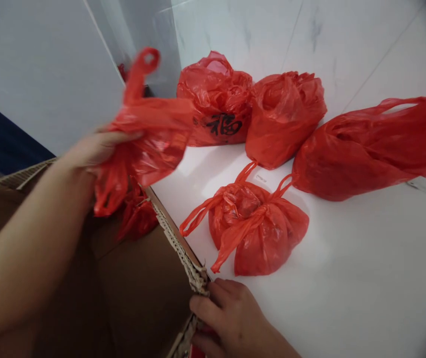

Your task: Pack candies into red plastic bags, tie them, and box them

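Observation:
My left hand (93, 149) is closed on a red plastic bag (157, 144), raised over the far corner of a cardboard box (138, 293). One loop handle of this bag sticks up, and its edges are a little blurred. My right hand (231, 318) grips the torn rim of the box, with its fingers wrapped over the edge. Down inside the box, below the held bag, lies another red plastic bag (138, 219). Just beyond my right hand, small red bags with knotted tops (261, 228) sit on the white surface.
Behind the small bags stand a full red bag with a black character (216, 99), a second full red bag (285, 119) and a long red bag (370, 149) on its side. They rest on a white surface (366, 278). A pale panel (41, 59) rises at the left.

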`<state>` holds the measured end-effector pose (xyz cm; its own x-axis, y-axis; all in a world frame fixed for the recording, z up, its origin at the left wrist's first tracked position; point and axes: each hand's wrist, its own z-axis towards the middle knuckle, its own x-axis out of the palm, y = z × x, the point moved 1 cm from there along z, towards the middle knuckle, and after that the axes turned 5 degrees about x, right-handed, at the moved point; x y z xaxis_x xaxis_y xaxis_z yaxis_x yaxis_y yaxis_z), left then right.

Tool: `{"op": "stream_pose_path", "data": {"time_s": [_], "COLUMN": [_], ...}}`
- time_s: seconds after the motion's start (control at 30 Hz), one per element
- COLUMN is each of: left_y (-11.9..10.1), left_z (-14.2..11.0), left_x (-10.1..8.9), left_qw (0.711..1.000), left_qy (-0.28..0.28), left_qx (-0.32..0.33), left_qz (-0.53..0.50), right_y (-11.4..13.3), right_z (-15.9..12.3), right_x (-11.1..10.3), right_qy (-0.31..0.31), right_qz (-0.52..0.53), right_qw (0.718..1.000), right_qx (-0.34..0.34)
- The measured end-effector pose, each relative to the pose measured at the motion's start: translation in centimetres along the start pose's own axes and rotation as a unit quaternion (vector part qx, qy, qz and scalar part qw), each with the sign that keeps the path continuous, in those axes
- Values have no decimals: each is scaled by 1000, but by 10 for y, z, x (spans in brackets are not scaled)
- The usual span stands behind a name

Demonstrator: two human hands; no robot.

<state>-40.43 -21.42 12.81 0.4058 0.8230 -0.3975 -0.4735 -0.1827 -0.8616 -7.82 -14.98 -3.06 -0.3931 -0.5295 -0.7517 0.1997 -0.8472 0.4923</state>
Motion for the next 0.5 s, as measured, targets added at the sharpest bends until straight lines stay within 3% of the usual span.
{"op": "stream_pose_path", "data": {"time_s": [0.13, 0.27, 0.37, 0.5], "left_y": [51, 124, 172, 224], "left_z": [-7, -33, -61, -91], "left_x": [-73, -115, -111, -68], "left_qw": [990, 958, 920, 887], "left_qy": [-39, 38, 148, 250], "left_qx": [-135, -283, -361, -388], "left_qz": [-27, -23, -31, -10], "right_y": [0, 0, -1, -2], "right_z": [1, 4, 6, 7], "right_x": [0, 1, 2, 4], "right_qy": [10, 8, 10, 7], "right_qz": [14, 16, 22, 21], "right_qw": [1000, 1000, 1000, 1000], "right_qx": [1, -8, -18, -19]}}
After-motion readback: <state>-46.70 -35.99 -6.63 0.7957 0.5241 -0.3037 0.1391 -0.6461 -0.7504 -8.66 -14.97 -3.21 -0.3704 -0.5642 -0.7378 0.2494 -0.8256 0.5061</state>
